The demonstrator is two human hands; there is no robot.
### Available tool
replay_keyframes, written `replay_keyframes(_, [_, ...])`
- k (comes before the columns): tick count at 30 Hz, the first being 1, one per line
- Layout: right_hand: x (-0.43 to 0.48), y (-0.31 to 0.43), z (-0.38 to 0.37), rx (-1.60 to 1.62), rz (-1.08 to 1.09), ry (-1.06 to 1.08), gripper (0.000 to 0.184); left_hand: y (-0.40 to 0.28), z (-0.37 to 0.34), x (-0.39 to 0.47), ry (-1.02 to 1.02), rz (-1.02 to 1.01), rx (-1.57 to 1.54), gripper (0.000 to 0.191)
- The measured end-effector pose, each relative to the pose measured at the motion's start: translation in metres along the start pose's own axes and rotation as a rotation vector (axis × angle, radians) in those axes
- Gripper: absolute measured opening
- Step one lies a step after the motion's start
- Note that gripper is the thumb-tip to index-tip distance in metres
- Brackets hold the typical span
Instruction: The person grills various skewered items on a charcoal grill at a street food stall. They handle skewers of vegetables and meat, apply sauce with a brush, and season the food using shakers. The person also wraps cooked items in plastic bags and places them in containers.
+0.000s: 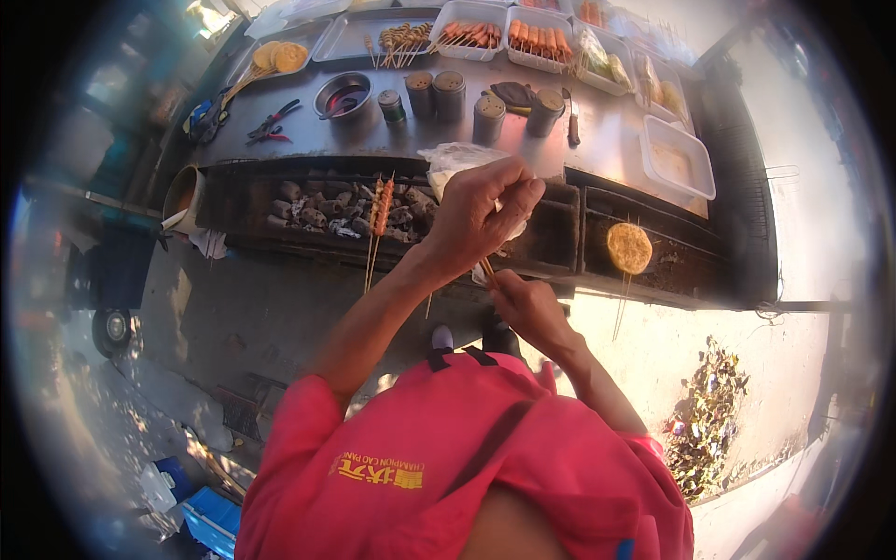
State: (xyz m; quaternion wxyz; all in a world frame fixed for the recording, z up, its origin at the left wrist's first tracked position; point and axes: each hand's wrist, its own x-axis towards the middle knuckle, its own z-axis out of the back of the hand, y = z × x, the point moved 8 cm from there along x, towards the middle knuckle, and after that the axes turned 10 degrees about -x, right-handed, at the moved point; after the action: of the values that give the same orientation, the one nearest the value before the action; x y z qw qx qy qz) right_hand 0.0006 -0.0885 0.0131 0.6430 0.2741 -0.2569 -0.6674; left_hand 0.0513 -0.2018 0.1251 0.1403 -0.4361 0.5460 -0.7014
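My left hand [486, 206] is over the grill with its fingers curled and thumb against them. Behind and under it spreads a white plastic bag [458, 157]; whether the fingers pinch the bag is hidden. Lower and to the right, my right hand [528, 304] grips thin wooden skewers [488, 267] near the grill's front edge. Their upper ends are covered by the left hand and the bag. To the left, two skewers of reddish-brown food [381, 206] lie across the charcoal [325, 210], their sticks jutting over the front edge.
A round flat cake [629, 248] on sticks rests at the grill's right section. Behind stand shaker cans [449, 98], a steel sauce bowl [323, 94], pliers [271, 124], a knife [574, 124] and a white plastic tray [675, 185]. Skewered sausages [539, 42] fill trays farther back.
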Motion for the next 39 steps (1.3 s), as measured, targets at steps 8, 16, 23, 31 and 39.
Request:
replay_keyframes(8, [-0.1,0.037,-0.036,0.135,-0.121,0.21,0.014,0.033,0.003,0.024,0.316,0.369,-0.295,0.023])
replay_keyframes(16, [-0.156,0.039,-0.036,0.849,-0.325,0.156,0.025,-0.026,0.057,-0.098,-0.01,0.264,-0.217,0.02])
replay_keyframes(23, [-0.19,0.039,-0.042,0.613,-0.388,-0.07,0.021,0.032,-0.074,-0.245,0.115,0.757,-0.648,0.017])
replay_keyframes(31, [-0.278,0.027,-0.051,0.795,-0.451,-0.159,0.024,0.026,-0.14,-0.301,0.202,0.822,-0.514,0.013])
replay_keyframes(39, [-0.356,-0.016,-0.052,0.592,-0.629,-0.085,0.023,0.011,-0.168,-0.324,0.112,0.85,-0.64,0.015])
